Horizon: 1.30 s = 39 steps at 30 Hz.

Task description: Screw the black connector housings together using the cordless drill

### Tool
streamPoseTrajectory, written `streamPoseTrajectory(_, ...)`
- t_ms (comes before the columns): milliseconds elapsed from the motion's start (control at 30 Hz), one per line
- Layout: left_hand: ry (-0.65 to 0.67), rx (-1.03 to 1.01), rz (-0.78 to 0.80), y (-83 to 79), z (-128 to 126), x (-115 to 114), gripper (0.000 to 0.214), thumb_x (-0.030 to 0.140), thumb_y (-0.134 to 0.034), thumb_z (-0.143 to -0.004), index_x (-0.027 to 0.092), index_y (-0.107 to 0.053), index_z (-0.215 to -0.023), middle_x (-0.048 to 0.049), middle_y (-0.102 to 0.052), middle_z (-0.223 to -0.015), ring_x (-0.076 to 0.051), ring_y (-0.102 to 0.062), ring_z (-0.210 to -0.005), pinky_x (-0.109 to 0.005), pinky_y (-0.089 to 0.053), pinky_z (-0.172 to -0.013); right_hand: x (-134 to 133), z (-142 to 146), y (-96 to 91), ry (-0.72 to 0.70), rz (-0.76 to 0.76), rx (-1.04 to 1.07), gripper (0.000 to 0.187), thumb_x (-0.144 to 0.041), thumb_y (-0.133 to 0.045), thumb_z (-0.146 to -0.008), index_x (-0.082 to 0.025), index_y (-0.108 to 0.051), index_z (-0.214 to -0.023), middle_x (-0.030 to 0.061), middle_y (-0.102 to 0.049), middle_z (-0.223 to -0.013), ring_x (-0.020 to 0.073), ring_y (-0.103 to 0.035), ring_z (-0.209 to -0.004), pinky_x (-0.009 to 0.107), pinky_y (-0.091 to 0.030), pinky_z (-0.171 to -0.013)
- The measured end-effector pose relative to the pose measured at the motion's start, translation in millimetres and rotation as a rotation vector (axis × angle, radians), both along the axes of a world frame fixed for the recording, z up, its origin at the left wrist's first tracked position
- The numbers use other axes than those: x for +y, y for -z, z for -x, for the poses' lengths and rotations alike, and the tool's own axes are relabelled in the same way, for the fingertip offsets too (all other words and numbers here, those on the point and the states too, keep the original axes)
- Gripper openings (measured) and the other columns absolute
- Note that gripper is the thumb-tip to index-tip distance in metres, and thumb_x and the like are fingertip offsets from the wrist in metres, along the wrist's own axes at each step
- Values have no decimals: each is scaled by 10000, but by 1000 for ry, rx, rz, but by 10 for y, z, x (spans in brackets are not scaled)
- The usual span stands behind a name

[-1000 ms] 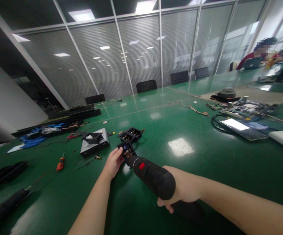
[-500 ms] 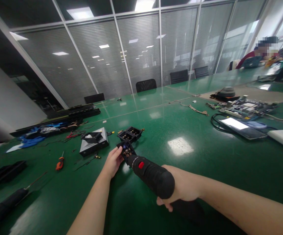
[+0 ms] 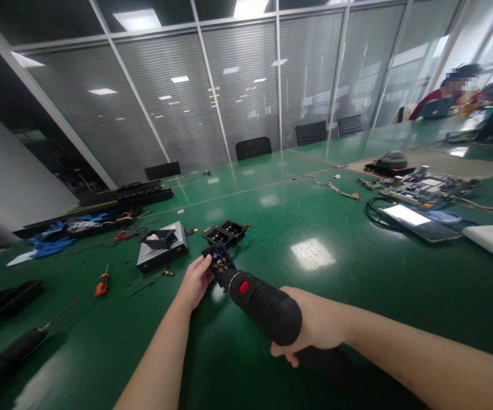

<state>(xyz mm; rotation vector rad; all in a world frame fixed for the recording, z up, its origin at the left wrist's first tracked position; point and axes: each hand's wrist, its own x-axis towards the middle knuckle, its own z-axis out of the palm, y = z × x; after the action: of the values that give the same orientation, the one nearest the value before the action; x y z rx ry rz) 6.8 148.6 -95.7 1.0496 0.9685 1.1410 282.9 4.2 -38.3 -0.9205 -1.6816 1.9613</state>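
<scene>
The left hand [image 3: 196, 282] grips a small black plastic open-topped housing with brassy metal parts inside [image 3: 220, 261], its thumb along the upper left edge; the fingers underneath are mostly hidden. The right hand [image 3: 317, 319] is closed round a black pistol-shaped power driver with a red button [image 3: 263, 307], its nose pointing down into the near right part of the housing. The housing is above the green glossy bench [image 3: 255, 199], in front of the camera and just short of a black two-compartment plastic frame with brass fittings [image 3: 225, 232]; whether housing and frame touch, I cannot tell.

The driver's body hides the bit and whatever it meets, though a bluish glow shows inside the housing. To do this well, the bit should probably stand square to its seat, with steady, modest pressure and short bursts, since thin plastic likely cracks or strips if overdriven. The left thumb seems best kept on the outer rim, clear of a slipping bit, while the fingers brace against twist. Tilting the driver slightly before starting might open a sightline to the tip; the brassy parts deserve care, as they may bend if knocked.
</scene>
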Motion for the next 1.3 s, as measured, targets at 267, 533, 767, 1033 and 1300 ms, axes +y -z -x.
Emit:
streamPoseTrajectory(267, -3, -4, -4, -7, 5, -4, 520, 562, -966, -675, 157, -792, -950, -88, -794, -896, -228, -718, -807, -332, -552, -760, -15, 4, -29, 6, 17, -7, 272, -321, -874, -652, -143, -669, -657, 13, -681, -626, 129, -646, -542, 225, -538, -531)
streamPoseTrajectory(533, 4, -7, -5, -41, -11, -31, 499, 544, -962, -693, 154, -787, -950, -81, -785, -873, -224, -712, -798, -337, -549, -779, -10, -3, -32, -2, 4, 3, 289, -333, -882, -660, -139, -670, -676, 21, -678, -622, 137, -648, -547, 236, -536, -543)
streamPoseTrajectory(767, 14, 3, -15, -33, 5, -21, 477, 511, -958, -709, 145, -777, -954, -96, -779, -894, -237, -714, -802, -361, -536, -803, -11, -1, -50, -1, 18, 16, 294, -307, -892, -682, -157, -641, -654, -12, -665, -602, 124, -641, -534, 229, -545, -548)
streamPoseTrajectory(1033, 12, 17, -25, -60, -12, -43, 483, 533, -965, -687, 154, -784, -925, -76, -760, -842, -225, -693, -771, -339, -525, -756, -4, 8, -15, -2, 21, 31, 292, -311, -901, -648, -150, -662, -694, -5, -672, -615, 132, -641, -527, 236, -535, -523)
streamPoseTrajectory(1300, 13, 14, -15, -50, -5, -34, 484, 532, -962, -693, 156, -790, -944, -91, -785, -893, -239, -717, -799, -350, -543, -776, -3, -1, 17, 1, 19, 44, 322, -326, -915, -653, -153, -645, -677, 0, -675, -616, 128, -647, -529, 211, -526, -508)
